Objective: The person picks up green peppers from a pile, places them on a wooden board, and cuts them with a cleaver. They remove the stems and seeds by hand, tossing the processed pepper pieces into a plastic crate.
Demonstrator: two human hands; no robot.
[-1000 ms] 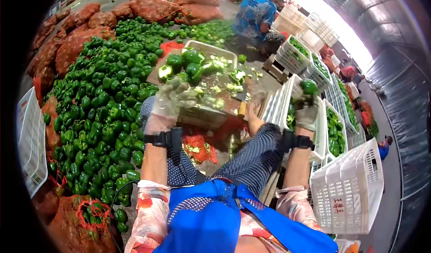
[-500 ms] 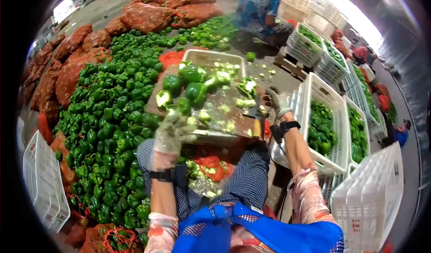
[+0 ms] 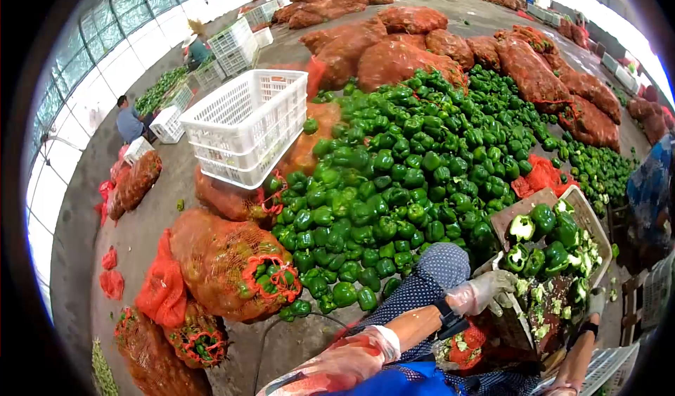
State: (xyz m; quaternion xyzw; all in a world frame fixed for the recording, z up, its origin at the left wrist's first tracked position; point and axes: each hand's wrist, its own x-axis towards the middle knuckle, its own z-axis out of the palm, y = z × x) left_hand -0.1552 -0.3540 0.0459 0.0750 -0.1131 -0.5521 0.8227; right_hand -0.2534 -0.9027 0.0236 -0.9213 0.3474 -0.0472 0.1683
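Note:
My left hand [image 3: 485, 293], in a pale glove, is beside the near left edge of the work tray [image 3: 596, 221], fingers apart and nothing visible in them. On the far side of the tray, my gloved right hand [image 3: 596, 303] is near its right edge; its fingers are too small and unclear to read. A brown board [image 3: 502, 221] lies across the tray. Whole green peppers [image 3: 556, 257], a cut pepper with its pale inside showing [image 3: 522, 227] and pale green scraps [image 3: 541, 331] lie on it.
A large heap of green peppers [image 3: 394, 185] spreads left of the tray. Stacked white crates [image 3: 246, 125] stand behind it. Filled red mesh sacks [image 3: 225, 262] lie at left, others [image 3: 408, 62] at the back. One person [image 3: 650, 192] is at right, another [image 3: 129, 122] far left.
The view has swung left, so the tray now appears at lower right and the white crates and sacks have come into view. Both hands remain around the tray.

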